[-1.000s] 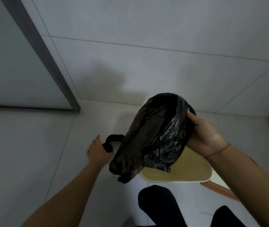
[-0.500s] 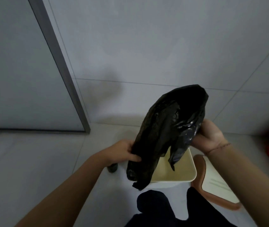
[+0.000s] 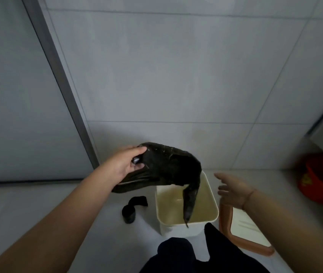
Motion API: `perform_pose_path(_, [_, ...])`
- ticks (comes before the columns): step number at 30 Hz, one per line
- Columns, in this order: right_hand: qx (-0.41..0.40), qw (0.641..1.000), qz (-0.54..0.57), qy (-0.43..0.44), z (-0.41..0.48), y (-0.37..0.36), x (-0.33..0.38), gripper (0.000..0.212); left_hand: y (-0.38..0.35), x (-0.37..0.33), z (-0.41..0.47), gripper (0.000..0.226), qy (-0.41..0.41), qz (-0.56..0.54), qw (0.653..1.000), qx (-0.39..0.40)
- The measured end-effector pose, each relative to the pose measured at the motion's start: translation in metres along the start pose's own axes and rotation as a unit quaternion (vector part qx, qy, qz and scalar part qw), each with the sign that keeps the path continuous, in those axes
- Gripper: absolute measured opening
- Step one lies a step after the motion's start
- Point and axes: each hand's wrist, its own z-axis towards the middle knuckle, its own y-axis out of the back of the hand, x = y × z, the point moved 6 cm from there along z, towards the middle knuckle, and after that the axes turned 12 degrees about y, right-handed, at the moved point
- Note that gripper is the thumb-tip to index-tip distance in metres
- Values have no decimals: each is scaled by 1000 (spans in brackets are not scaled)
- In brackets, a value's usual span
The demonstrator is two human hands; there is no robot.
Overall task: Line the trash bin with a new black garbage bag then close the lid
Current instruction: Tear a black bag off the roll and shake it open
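Your left hand (image 3: 126, 165) is stretched forward and up from the lower left, forearm running diagonally, fingers clenched around one end of the black garbage bag (image 3: 168, 166). The bag is bunched and hangs in the air from that grip; its body arches rightward over the back-left corner of the trash bin (image 3: 163, 221), and a narrow tail of it droops down into the bin's open mouth without being spread over the rim.

Your right hand (image 3: 232, 191) is released, fingers spread and pointing toward the bag, apart from it, hovering just above the bin's right edge. A thin band circles that wrist.

The bin stands on the floor (image 3: 28, 213), cream inside, its rim bare all round. The lid (image 3: 245, 231), with an orange-brown frame, lies open just beside the bin on the right. A roll of black bags (image 3: 132, 209) lies on the floor close to the bin's left side, with open floor beyond it to the left. Behind the bin the tiled wall (image 3: 176, 75) stands close. A red object (image 3: 322, 182) sits at the far right, well apart. Your dark-clothed knees (image 3: 186, 255) crowd the bin's near side.
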Motion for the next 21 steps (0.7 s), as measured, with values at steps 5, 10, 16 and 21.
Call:
perform_pose_path(5, [142, 937, -161, 276, -45, -48, 80, 80, -59, -49, -36, 9, -10, -38, 996, 74])
perform_pose_path(10, [154, 890, -178, 392, -81, -90, 111, 56, -121, -64, -68, 11, 0, -20, 979, 202])
perform_pose_path(16, [17, 942, 6, 334, -63, -59, 106, 7, -118, -54, -62, 33, -100, 187, 967, 142])
perform_pose_path(21, [10, 954, 138, 266, -46, -44, 88, 4, -86, 6, -28, 104, -84, 470, 878, 36])
